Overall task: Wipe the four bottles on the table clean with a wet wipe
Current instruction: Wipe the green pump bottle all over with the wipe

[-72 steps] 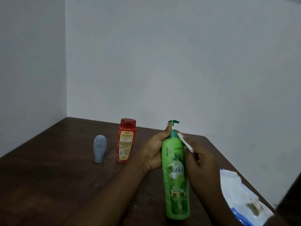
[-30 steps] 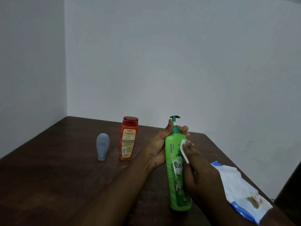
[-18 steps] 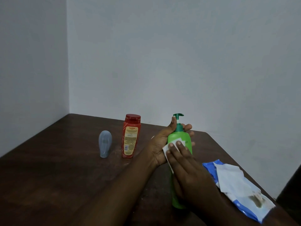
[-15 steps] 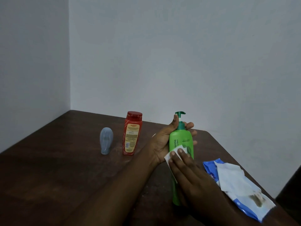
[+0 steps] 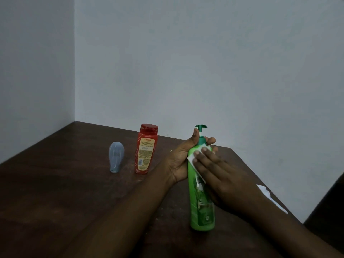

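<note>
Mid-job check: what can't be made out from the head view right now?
Fourth bottle: not seen in the head view; only the green bottle, red bottle and grey bottle show.
Wipe: mostly under the right hand.
Green bottle's label: partly covered by the right hand.
Wipe pack: mostly behind the right forearm.
Red bottle's print: too small and dim.

Green bottle [image 5: 202, 207], red bottle [image 5: 146, 148], grey-blue bottle [image 5: 116, 157], white wipe [image 5: 194, 155].

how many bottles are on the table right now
3. A grey bottle stands at left, a red bottle just beside it, and a green pump bottle nearer, gripped by the left hand. A fourth may be out of frame.
</note>
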